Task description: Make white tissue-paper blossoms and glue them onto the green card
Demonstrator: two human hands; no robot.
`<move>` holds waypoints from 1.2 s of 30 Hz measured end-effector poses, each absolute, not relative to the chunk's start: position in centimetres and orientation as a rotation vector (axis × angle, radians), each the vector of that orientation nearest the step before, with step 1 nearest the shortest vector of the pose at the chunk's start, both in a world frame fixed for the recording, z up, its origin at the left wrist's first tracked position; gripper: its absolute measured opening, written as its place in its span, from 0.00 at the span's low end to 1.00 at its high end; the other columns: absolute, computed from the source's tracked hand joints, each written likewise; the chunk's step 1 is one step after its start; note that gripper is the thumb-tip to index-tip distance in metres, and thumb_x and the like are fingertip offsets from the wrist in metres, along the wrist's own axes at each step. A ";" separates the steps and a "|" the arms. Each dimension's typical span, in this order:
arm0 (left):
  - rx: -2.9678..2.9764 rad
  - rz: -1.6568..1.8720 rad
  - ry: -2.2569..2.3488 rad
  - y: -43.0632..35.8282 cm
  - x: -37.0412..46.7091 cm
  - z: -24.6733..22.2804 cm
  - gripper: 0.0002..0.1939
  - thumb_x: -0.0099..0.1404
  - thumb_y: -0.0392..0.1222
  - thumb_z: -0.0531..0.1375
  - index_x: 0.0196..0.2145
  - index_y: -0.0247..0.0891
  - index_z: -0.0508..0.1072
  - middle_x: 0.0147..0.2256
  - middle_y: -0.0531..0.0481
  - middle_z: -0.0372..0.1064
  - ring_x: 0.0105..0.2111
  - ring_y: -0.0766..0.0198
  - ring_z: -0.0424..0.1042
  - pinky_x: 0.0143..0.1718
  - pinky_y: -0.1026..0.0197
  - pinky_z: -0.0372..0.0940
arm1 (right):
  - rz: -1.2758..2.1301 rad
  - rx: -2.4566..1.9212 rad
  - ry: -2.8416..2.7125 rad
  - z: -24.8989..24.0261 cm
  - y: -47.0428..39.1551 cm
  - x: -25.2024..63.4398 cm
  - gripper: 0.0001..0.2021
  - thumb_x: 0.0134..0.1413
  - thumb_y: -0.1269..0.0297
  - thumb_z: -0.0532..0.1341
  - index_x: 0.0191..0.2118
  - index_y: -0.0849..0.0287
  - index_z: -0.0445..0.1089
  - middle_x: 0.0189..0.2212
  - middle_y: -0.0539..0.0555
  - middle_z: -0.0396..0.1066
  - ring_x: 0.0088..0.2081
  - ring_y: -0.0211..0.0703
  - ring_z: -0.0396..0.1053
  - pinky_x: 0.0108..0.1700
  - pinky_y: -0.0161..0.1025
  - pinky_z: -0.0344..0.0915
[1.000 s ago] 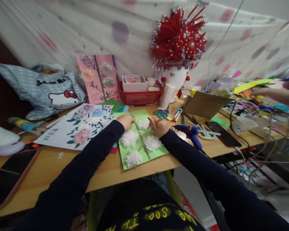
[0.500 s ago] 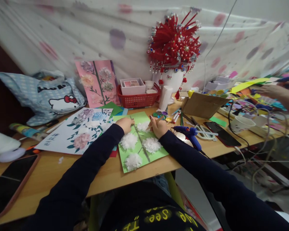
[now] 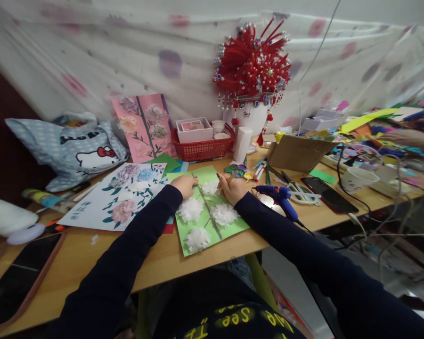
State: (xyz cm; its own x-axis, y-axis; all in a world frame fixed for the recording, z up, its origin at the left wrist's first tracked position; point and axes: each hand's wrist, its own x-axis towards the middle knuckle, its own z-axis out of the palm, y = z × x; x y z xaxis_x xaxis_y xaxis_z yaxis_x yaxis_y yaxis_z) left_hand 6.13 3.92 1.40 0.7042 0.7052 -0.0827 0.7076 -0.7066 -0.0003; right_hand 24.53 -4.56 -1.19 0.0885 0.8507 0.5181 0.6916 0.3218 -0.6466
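Observation:
A green card (image 3: 201, 230) lies on the table in front of me, bearing several white ruffled paper flowers (image 3: 198, 239) along a dark stem (image 3: 214, 223). My left hand (image 3: 184, 185) rests on the card's upper left part, knuckles up, its fingers reaching toward the stem and only partly visible. At the upper right, my right hand (image 3: 233, 189) is closed in a pen-like grip around a slim brown stick (image 3: 230, 177). The stick's lower end is close to the upper white flower (image 3: 209, 188); whether it touches I cannot tell.
Right of my hand lie a blue glue gun (image 3: 276, 192), scissors (image 3: 304, 197) and a phone (image 3: 330, 194). A flower picture (image 3: 92, 212) lies left. Behind stand a red basket (image 3: 203, 149) and a beaded red headdress (image 3: 254, 66). Another person's hand (image 3: 406, 139) is far right.
The whole view has shifted slightly. My hands keep nearly the same place on the card, the right still gripping the stick. The other person's hand at far right has moved lower.

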 end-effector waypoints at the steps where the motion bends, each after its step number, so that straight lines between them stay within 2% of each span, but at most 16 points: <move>1: 2.870 -0.118 1.184 4.0 6.1 1.4 0.26 0.54 0.31 0.53 0.52 0.43 0.69 0.51 0.48 0.68 0.51 0.59 0.67 0.53 0.62 0.59 | 0.180 -1.411 -1.676 -1.1 -4.6 24.5 0.29 0.58 0.43 0.42 0.20 0.58 0.65 0.11 0.49 0.62 0.14 0.34 0.60 0.20 0.31 0.56; 6: 2.877 -0.119 1.184 4.0 6.1 1.4 0.26 0.55 0.31 0.54 0.52 0.44 0.69 0.52 0.48 0.67 0.51 0.59 0.67 0.53 0.62 0.59 | 0.117 -1.386 -1.726 -0.5 -4.9 24.2 0.31 0.57 0.42 0.41 0.19 0.58 0.65 0.11 0.50 0.64 0.15 0.34 0.61 0.23 0.32 0.58; 11: 2.875 -0.125 1.178 3.7 6.4 1.4 0.27 0.54 0.29 0.53 0.52 0.41 0.69 0.53 0.47 0.66 0.52 0.59 0.66 0.54 0.62 0.58 | 0.248 -1.338 -1.398 -0.5 -4.7 24.7 0.30 0.57 0.41 0.42 0.18 0.59 0.63 0.08 0.47 0.59 0.12 0.32 0.59 0.17 0.30 0.56; 15: 2.773 -0.107 1.100 4.4 5.4 3.2 0.27 0.54 0.27 0.51 0.51 0.39 0.70 0.53 0.49 0.65 0.54 0.63 0.64 0.55 0.66 0.56 | 0.285 -1.248 -1.224 -0.5 -4.5 25.2 0.29 0.56 0.42 0.45 0.17 0.59 0.62 0.07 0.46 0.56 0.10 0.31 0.56 0.14 0.30 0.53; 17: 2.717 0.065 1.103 5.1 3.7 5.2 0.24 0.55 0.31 0.53 0.50 0.39 0.71 0.51 0.50 0.68 0.52 0.64 0.65 0.55 0.65 0.57 | 0.284 -1.220 -1.205 -0.5 -4.4 25.3 0.29 0.56 0.43 0.45 0.17 0.59 0.62 0.07 0.46 0.56 0.10 0.31 0.55 0.13 0.30 0.53; 20: 2.615 0.522 1.243 5.8 0.4 8.2 0.20 0.55 0.34 0.53 0.44 0.35 0.74 0.45 0.48 0.73 0.46 0.62 0.70 0.52 0.63 0.61 | 0.252 -1.213 -1.211 -0.5 -4.3 25.3 0.28 0.57 0.44 0.47 0.16 0.60 0.63 0.07 0.47 0.56 0.10 0.31 0.55 0.13 0.30 0.53; 22: 2.539 0.589 1.291 6.1 -1.5 9.5 0.16 0.55 0.38 0.54 0.39 0.33 0.76 0.39 0.47 0.75 0.41 0.61 0.72 0.47 0.62 0.64 | 0.260 -1.204 -1.209 -0.5 -4.3 25.2 0.28 0.57 0.44 0.47 0.17 0.60 0.63 0.07 0.47 0.57 0.10 0.31 0.56 0.13 0.30 0.52; 26: 2.448 0.215 1.259 6.9 -3.4 9.4 0.15 0.52 0.42 0.58 0.35 0.33 0.77 0.32 0.49 0.75 0.34 0.63 0.72 0.39 0.64 0.64 | 0.274 -1.193 -1.189 -0.4 -4.3 25.1 0.28 0.57 0.44 0.48 0.16 0.60 0.63 0.06 0.47 0.56 0.09 0.31 0.55 0.12 0.30 0.51; 30: 2.487 -0.041 1.339 7.8 -3.3 8.1 0.15 0.47 0.44 0.62 0.33 0.35 0.78 0.25 0.53 0.71 0.26 0.67 0.66 0.27 0.67 0.58 | 0.266 -1.194 -1.216 -0.4 -4.4 25.2 0.28 0.57 0.45 0.48 0.16 0.60 0.63 0.06 0.47 0.56 0.09 0.30 0.55 0.12 0.29 0.51; 36: 2.459 -0.159 1.397 8.0 -3.4 7.3 0.16 0.43 0.46 0.65 0.31 0.37 0.78 0.22 0.54 0.66 0.24 0.68 0.62 0.25 0.67 0.53 | 0.224 -1.214 -1.261 -0.8 -4.1 25.5 0.27 0.58 0.46 0.47 0.17 0.60 0.63 0.07 0.47 0.57 0.10 0.30 0.55 0.13 0.29 0.51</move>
